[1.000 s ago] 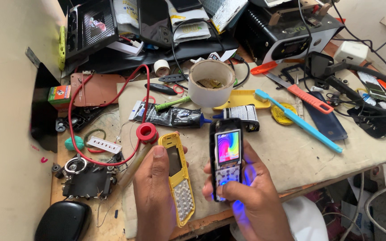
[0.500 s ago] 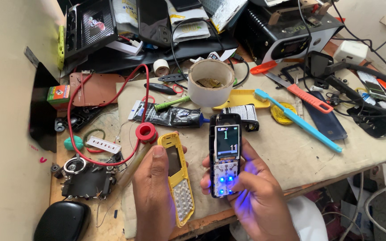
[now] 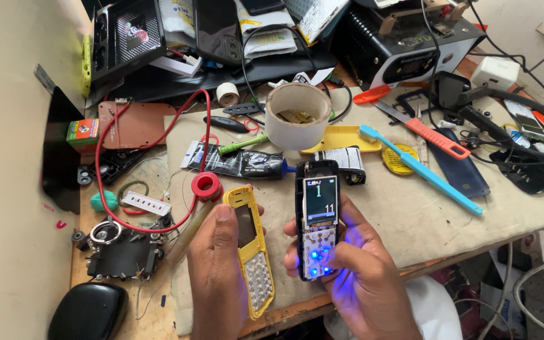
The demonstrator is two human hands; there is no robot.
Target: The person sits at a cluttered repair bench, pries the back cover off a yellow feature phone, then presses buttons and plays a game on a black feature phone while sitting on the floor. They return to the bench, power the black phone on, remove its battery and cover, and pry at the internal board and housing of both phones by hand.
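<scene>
While right hand (image 3: 360, 277) grips bare phone (image 3: 317, 220) and left hand (image 3: 218, 277) clasps yellow cover (image 3: 250, 252), low centre, exposed board risks shorting.

The phone casing (image 3: 251, 252) lies left of the phone (image 3: 317, 217), tape roll (image 3: 298, 115) probably behind.

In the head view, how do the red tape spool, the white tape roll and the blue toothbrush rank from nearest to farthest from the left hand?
From the left hand:
1. Red tape spool: just above the hand, beside the yellow phone cover that it holds.
2. White tape roll: farther up, mid-table.
3. Blue toothbrush: far off to the right.
</scene>
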